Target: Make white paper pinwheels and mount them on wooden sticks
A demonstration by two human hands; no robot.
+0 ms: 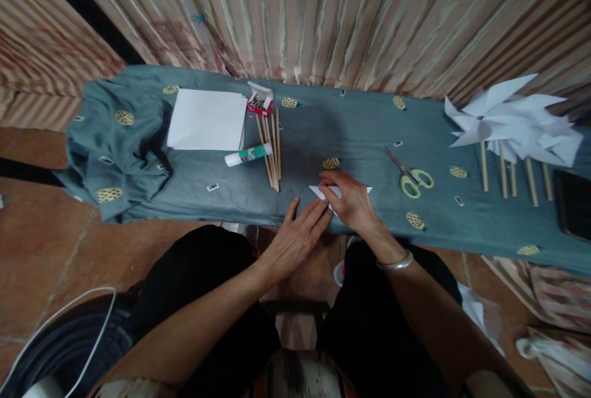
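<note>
Right in front of me, at the near edge of the cloth-covered table (369, 130), sits the folded white paper (336, 191), its long side lying along the far side and its point toward me. My left hand (300, 235) is spread open, palm down, fingertips at the paper's near left side; nothing is clasped there, and I'd say it steadies the sheet against the soft cloth. My right hand (348, 199) is bent over the top, thumb and fingers bunched on the paper, seemingly bearing down on the layers. Whether those fingers pinch or merely press, I can't tell; the knuckles cover the contact and the light is dim.

Off to the left, the paper stack (207, 119) lies squared, probably for easy lifting. The opened box of metal pins (261, 102) is beyond the wooden sticks (273, 151), lined up loosely, with the glue stick (249, 155) beside them, all leaving my folding space free. Over right, the scissors (408, 172) point away, handles toward me, handy to grab. Far right, the white pinwheels (512, 116) are bunched together, sticks facing near, presumably keeping the blades uncrushed.
</note>
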